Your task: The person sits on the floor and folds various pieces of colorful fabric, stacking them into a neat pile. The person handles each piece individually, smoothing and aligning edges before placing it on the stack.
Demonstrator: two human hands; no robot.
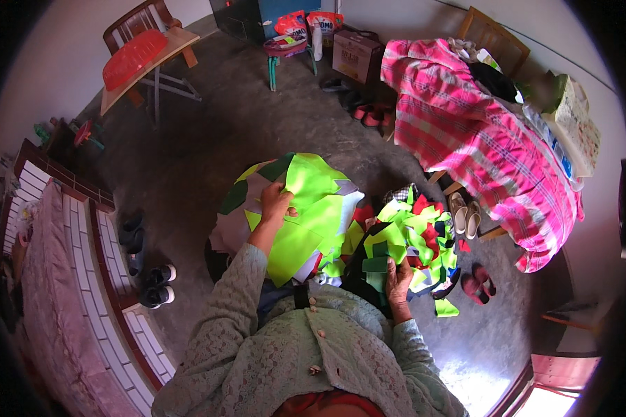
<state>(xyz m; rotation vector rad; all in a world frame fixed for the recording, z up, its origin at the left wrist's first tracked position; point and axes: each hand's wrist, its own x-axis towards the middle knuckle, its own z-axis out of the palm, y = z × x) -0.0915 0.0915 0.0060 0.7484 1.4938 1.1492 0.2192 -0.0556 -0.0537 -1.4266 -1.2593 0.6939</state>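
Over the lap, left hand pinching a lime fabric piece atop the flat stack for layering, right hand closed on the scrap heap, steadying it.

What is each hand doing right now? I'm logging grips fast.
Left hand: pinching a green fabric piece.
Right hand: resting on the scrap pile; grip unclear.

Pale green lace cardigan (buttoned front)

Matt cloth scraps, rough concrete floor, glossy red plastic tray.
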